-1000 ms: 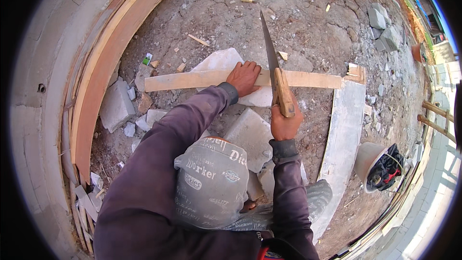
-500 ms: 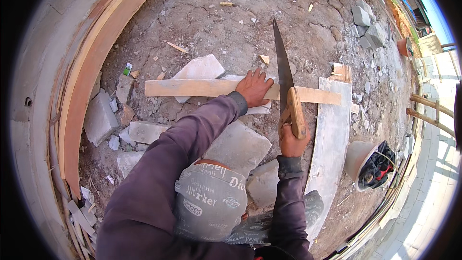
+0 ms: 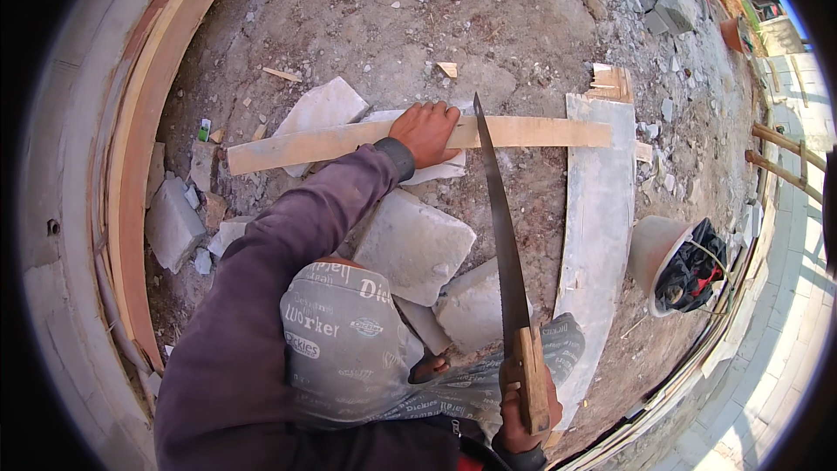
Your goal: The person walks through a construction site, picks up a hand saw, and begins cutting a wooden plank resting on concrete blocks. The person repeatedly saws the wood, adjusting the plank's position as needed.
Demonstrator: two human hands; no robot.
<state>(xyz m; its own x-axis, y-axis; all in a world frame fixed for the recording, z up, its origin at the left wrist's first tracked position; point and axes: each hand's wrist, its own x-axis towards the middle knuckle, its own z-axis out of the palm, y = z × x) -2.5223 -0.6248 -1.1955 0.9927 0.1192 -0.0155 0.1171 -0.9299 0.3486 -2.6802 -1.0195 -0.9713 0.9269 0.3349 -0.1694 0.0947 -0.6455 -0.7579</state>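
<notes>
My left hand (image 3: 425,133) is closed over a narrow wooden board (image 3: 532,132), its fingers curling past the far edge. White stone blocks (image 3: 324,113) lie under the board's left part, and its right end rests on a long whitish plank (image 3: 602,201). In my right hand (image 3: 520,419), low by my knee, is the wooden handle of a handsaw (image 3: 504,249). The blade points away from me, its tip crossing the board just right of my left hand.
Broken pale blocks (image 3: 417,244) lie between me and the board, with more rubble (image 3: 174,222) at left. A bucket (image 3: 656,253) holding dark cloth stands at right. A long timber form (image 3: 139,166) curves along the left, and grey blocks (image 3: 676,7) sit at the far right.
My right hand has drawn the saw back toward me, so the blade's tip end now lies at the board. My left hand stays on the board; the whole view has shifted slightly.
</notes>
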